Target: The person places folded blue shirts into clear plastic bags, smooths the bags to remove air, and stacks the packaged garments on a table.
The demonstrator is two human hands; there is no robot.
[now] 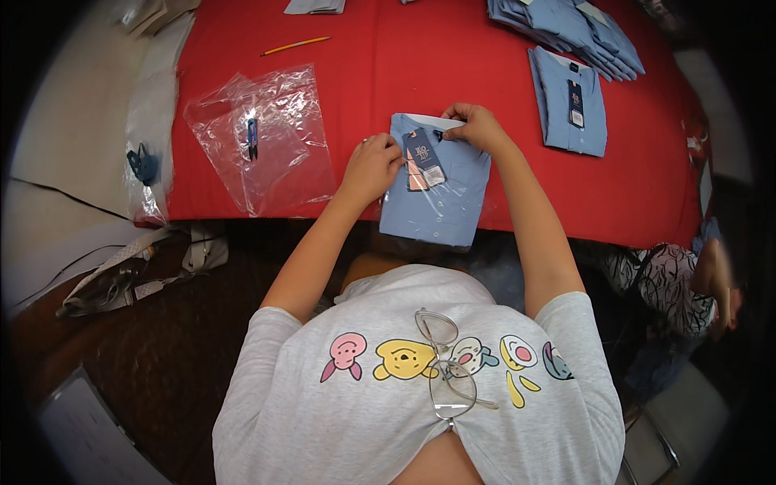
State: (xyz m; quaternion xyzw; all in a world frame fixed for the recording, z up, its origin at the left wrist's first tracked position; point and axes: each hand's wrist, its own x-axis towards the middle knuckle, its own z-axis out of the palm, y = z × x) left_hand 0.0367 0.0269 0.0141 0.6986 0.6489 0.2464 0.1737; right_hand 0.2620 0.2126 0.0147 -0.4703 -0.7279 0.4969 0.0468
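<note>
A folded light blue shirt [461, 182] in a clear plastic bag lies in front of me, its lower end reaching past the table's near edge. A dark hang tag [422, 153] with orange and white parts rests on its front. Against the bag's left edge, the closed fingers of my left hand [373, 168] grip it beside the tag. My right hand [477, 128] pinches the top of the bagged shirt near the collar, thumb over the front. Part of the collar is hidden by that hand.
Clear plastic bags [283, 162] lie to the left with blue thread snips [252, 139] on top. A yellow pencil [296, 46] is farther back. Another folded shirt [558, 113] sits at the right, before a shirt pile [566, 28]. A person's arm [713, 279] shows beyond the right edge.
</note>
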